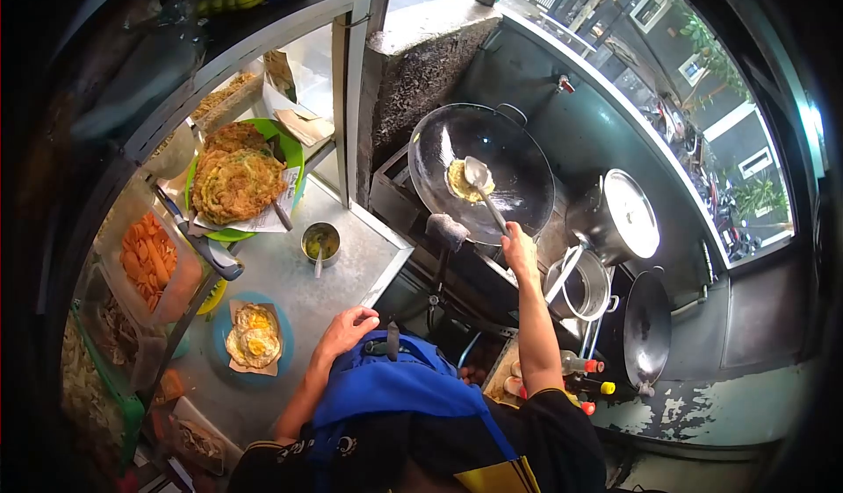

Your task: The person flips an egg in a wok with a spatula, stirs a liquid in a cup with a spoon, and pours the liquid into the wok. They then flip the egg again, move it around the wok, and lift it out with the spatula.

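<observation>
My right hand (520,251) is closed around the handle of a metal ladle (477,173). The ladle's bowl rests on a yellow egg mixture (459,182) in the bottom of a large dark wok (522,172). My left hand (349,328) hangs near the front edge of the metal counter (299,317), by my blue apron (395,388). It holds nothing, and its fingers are loosely bent and apart from the thumb. Left of it, fried eggs (255,339) lie on brown paper over a blue plate (221,352).
A green bowl (299,155) holds fried omelettes (235,177). Nearby stand a metal cup (320,240) with a spoon and a tub of carrots (149,260). A lidded pot (615,212), a smaller pot (584,287), a second wok (647,331) and bottles (584,364) sit right.
</observation>
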The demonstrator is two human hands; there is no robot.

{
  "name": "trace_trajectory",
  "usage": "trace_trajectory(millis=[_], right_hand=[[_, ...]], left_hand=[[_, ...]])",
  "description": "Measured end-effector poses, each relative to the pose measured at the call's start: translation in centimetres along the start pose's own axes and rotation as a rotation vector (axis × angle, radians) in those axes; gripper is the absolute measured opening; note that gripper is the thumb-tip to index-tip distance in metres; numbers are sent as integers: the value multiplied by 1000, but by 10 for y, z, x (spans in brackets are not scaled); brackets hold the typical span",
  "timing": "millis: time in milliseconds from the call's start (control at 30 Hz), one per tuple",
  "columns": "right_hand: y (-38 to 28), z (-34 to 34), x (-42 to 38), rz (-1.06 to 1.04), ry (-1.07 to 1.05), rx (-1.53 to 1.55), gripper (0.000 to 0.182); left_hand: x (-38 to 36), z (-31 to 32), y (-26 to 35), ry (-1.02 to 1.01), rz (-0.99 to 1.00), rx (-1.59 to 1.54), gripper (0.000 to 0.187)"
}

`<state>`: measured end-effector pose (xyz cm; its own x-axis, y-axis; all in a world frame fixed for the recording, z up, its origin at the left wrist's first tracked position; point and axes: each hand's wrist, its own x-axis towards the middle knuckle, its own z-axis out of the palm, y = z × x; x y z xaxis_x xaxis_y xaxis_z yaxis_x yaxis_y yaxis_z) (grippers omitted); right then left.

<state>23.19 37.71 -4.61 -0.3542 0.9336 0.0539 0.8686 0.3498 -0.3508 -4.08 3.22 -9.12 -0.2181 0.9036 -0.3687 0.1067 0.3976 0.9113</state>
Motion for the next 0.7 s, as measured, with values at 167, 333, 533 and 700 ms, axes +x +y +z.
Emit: trace_trajectory(millis=[167,333,533,700], right_hand=[[1,9,0,-193,30,-302,35],[13,21,8,-254,49,-385,32],[13,21,9,-290,20,-405,33],[1,17,26,-200,-111,-264,40]], left_hand=[[-1,0,-3,-3,-3,0,34],[1,4,-5,15,33,31,34],[-3,8,-3,-14,105,44,35],[-6,2,-16,-29,63,-19,35]])
